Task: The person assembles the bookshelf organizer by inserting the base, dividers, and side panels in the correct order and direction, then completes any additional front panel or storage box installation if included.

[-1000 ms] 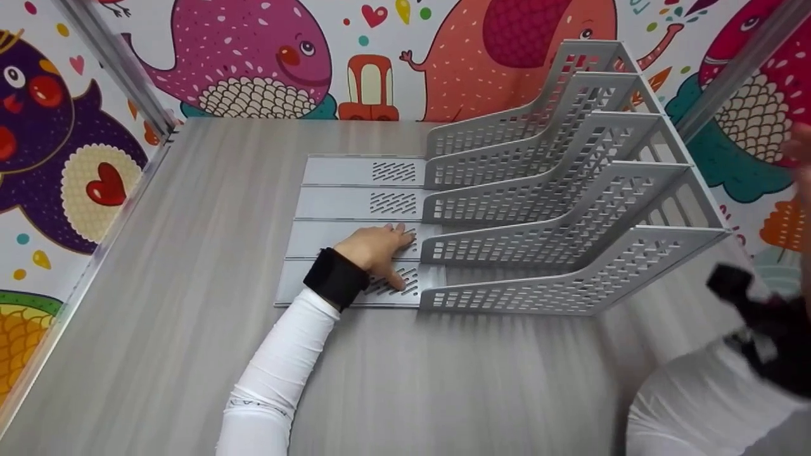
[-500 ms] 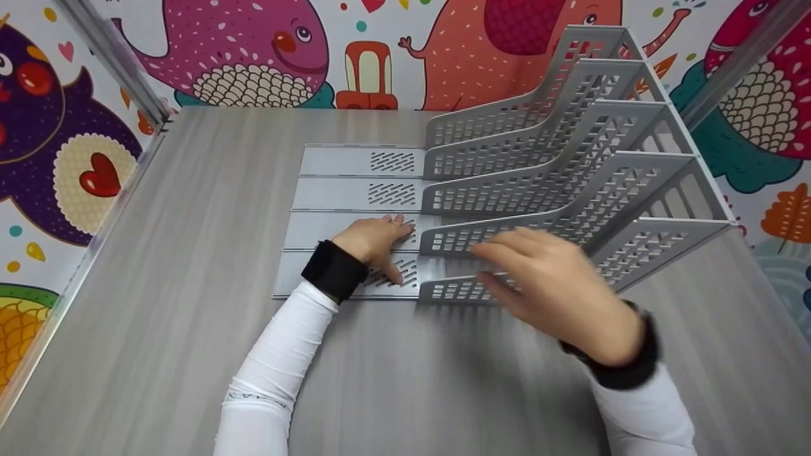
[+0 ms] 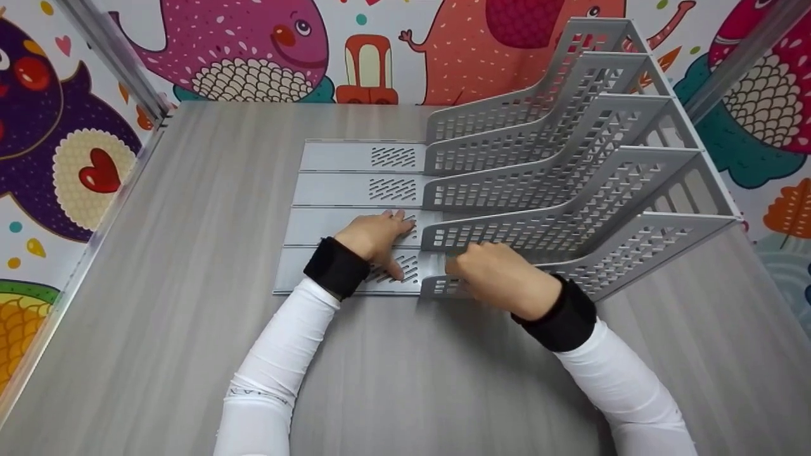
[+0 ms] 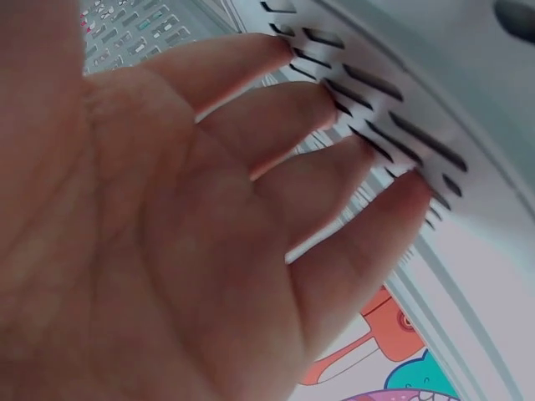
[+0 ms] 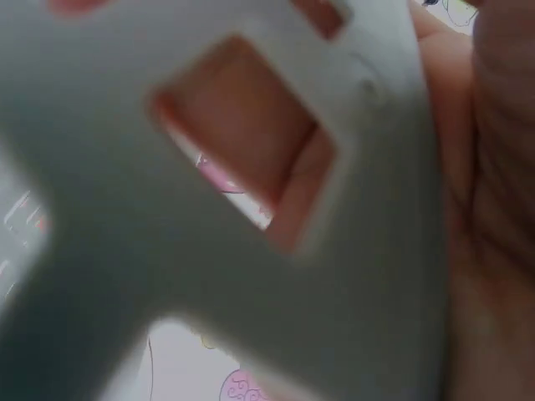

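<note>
A grey desktop file organizer [image 3: 716,212] with perforated dividers stands on the table, its flat base panels [image 3: 304,272] reaching out to the left. My left hand [image 3: 375,239] rests on the slotted part of the two nearest panels, thumb and fingers spread. Its fingertips touch the slots [image 4: 372,83] in the left wrist view. At the low front end of the nearest divider, my right hand [image 3: 500,278] grips the wall from above with curled fingers. The right wrist view shows the blurred divider wall [image 5: 209,284] up close, with fingers seen through a square hole; part of the hand is hidden.
A wood-grain table [image 3: 209,209] lies under the organizer. Metal posts [image 3: 120,50] stand at the back corners, and walls with cartoon animal prints [image 3: 253,38] enclose the left and back sides.
From the right edge of the head view, my right hand has swung left and come down onto the nearest divider. The left hand stays on the panels. The head view has tilted slightly down.
</note>
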A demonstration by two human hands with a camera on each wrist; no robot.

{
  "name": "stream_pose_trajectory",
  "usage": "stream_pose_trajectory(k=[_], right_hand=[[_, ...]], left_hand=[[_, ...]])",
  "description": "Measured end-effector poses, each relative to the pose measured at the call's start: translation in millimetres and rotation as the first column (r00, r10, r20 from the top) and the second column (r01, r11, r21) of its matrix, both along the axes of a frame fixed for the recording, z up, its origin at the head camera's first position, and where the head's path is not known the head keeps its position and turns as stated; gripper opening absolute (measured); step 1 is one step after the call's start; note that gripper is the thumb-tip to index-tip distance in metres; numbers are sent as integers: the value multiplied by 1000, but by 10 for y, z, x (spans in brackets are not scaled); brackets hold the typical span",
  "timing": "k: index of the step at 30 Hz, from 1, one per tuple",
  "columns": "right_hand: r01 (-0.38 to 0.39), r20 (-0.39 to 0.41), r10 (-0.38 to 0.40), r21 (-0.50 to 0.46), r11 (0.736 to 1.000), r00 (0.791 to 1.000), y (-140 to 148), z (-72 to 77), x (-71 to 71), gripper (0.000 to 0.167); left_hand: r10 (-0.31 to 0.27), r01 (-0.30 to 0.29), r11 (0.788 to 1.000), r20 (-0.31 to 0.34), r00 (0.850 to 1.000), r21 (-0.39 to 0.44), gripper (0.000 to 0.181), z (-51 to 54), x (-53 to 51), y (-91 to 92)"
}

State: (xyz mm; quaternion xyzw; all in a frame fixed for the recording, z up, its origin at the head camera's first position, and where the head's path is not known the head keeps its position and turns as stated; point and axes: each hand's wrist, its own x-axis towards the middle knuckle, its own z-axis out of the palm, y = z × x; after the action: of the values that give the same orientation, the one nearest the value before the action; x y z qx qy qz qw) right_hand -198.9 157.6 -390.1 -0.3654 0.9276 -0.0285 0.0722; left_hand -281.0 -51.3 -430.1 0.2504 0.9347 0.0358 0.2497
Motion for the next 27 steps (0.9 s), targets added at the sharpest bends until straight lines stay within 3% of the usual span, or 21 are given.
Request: stream_pose_trajectory(k=[4,12,27], right_hand=[[-33,30,33,-13,999,999,39,5,-45,7],[-47,15,47,-24,999,999,117,14,-134,14],[-65,36,66,-24,998,997,164,60,-160,13]], left_hand=[[-14,14,1000,-8,1000,-13,106,-7,2,11],[-33,33,999,-42,999,-1,104,-34,-11,29],[-35,37,998,-24,999,46,103,-65,-33,7]])
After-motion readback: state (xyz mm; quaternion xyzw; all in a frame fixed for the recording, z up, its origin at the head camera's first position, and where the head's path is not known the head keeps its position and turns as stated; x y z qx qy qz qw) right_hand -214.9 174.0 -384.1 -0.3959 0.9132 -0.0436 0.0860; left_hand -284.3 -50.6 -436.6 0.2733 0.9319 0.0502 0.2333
